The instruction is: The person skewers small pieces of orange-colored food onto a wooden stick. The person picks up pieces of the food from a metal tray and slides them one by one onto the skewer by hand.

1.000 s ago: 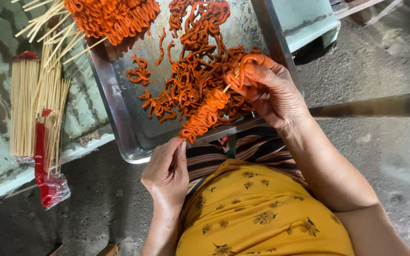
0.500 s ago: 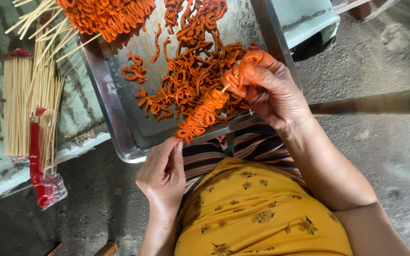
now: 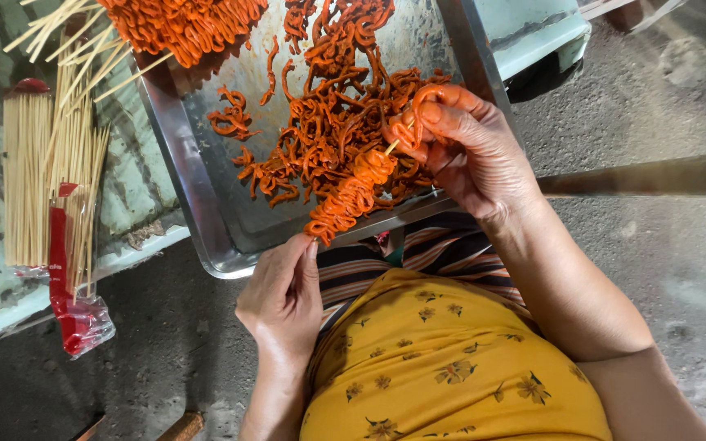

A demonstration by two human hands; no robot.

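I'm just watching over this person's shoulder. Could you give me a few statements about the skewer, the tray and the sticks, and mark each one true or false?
1. The left hand holds the lower end of a skewer already packed with orange strips. True.
2. The right hand rests empty on the person's lap. False: it pinches an orange strip at the skewer's bare tip.
3. The loose orange strips lie in a metal tray. True.
4. The bundle of bare sticks lies inside the tray. False: it lies beside the tray, on the pale surface.
5. The person wears a plain blue top. False: the yellow top has a flower print.
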